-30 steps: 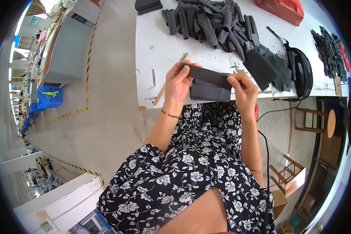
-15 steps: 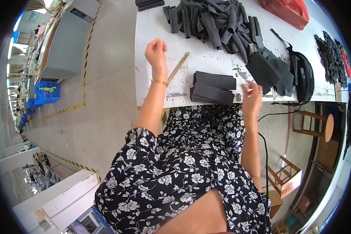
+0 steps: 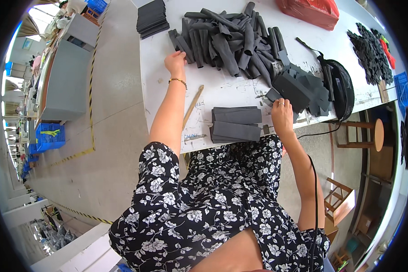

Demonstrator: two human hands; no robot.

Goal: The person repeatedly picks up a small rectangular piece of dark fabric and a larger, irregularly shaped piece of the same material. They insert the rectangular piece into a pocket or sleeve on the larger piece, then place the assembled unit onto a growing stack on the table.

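My left hand (image 3: 176,63) is at the near-left edge of a loose heap of dark grey curled fabric pieces (image 3: 224,43). Its fingers are closed on the end of one dark curled piece (image 3: 183,46). My right hand (image 3: 282,117), a ring on one finger, has its fingertips pinched at a small flat dark grey piece (image 3: 273,94), beside a pile of flat dark rectangles (image 3: 293,90). Between my arms, close to the table's near edge, lies a neat stack of dark fabric strips (image 3: 236,131).
A wooden stick (image 3: 194,105) lies right of my left forearm. On the white table (image 3: 161,97) are another dark stack (image 3: 152,19), a red plastic bag (image 3: 310,12), a black mesh bag (image 3: 340,88) and a dark scrap heap (image 3: 369,52). A black cord (image 3: 316,190) crosses my right arm.
My left hand has reached forward to the heap and closed on a curled piece. My right hand has moved to the small flat piece by the pile. The view has shifted, showing more of the far-left stack.
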